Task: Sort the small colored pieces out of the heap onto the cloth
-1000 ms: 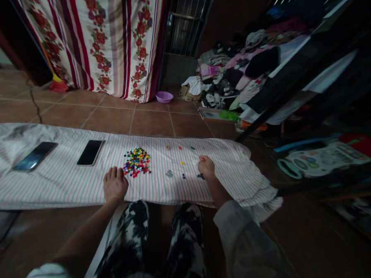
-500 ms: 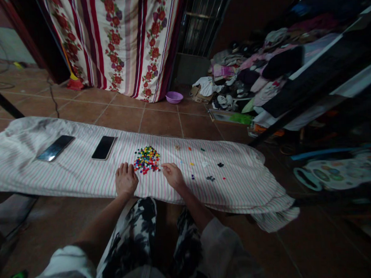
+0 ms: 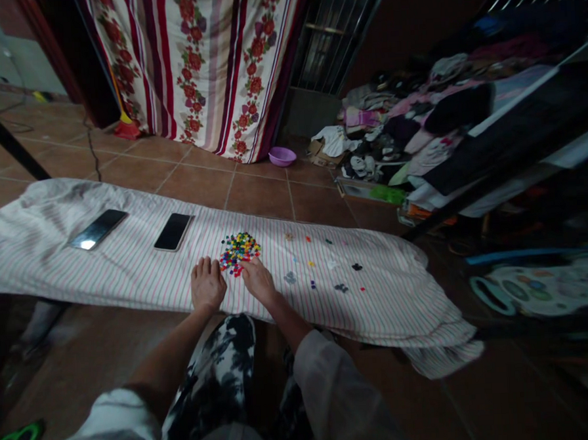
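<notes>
A heap of small, bright, many-coloured pieces (image 3: 241, 244) lies on the striped cloth (image 3: 258, 294), some of them cube-like. My left hand (image 3: 208, 283) rests flat beside the heap's left edge, fingers stretched forward, holding nothing I can see. At the heap's lower right edge, my right hand (image 3: 258, 281) has its thumb and fingers drawn together among the pieces. Whatever is between those fingertips is too small to make out. Right of this hand are little single-colour groups: grey pieces (image 3: 290, 277), yellow pieces (image 3: 311, 264), dark blue pieces (image 3: 313, 284) and black pieces (image 3: 357, 266).
Two phones, one with a glare (image 3: 98, 229) and one dark (image 3: 173, 231), lie on the cloth to the left. Beyond the cloth stand a purple basin (image 3: 282, 156) and a floral curtain (image 3: 202, 67). Clothes (image 3: 407, 115) are heaped at the right.
My right hand has moved left from beside the heap to its lower edge, uncovering the grey group. My left hand stays flat by the heap. The whole view has shifted slightly.
</notes>
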The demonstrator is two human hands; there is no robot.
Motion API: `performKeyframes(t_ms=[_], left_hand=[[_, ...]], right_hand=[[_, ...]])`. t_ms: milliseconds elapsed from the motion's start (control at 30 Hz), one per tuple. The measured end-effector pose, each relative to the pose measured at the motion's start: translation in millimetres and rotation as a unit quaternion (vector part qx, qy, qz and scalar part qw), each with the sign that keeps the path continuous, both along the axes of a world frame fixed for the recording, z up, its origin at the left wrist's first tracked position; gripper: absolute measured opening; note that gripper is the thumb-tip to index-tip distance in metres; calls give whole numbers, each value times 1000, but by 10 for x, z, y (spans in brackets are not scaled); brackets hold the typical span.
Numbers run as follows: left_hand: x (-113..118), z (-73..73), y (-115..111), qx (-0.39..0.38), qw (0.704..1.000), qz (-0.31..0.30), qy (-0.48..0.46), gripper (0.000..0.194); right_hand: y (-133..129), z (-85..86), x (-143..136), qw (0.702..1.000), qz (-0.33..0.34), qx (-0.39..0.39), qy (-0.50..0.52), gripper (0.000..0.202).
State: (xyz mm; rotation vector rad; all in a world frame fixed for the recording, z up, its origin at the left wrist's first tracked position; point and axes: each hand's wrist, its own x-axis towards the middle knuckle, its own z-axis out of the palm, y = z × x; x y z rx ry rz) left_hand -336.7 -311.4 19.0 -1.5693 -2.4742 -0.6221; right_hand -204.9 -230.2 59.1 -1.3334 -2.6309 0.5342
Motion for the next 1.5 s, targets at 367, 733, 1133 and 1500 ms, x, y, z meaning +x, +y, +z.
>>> performKeyframes(t_ms=[367, 733, 1133, 1500], left_hand=[[-9, -36, 4, 1, 1000, 1, 0, 41], [-24, -62, -3, 3, 1000, -1, 4, 41], [-13, 0, -10, -8, 1000, -4, -21, 42], [-4, 19, -13, -8, 999, -5, -31, 42]], right_hand=[[-99, -106, 127, 1000, 2, 5, -8, 38], [-142, -179, 185, 1000, 22, 3, 14, 41], [-35, 33, -362, 999, 42, -4, -18, 39], [5, -10, -329, 999, 32, 17, -41, 36]])
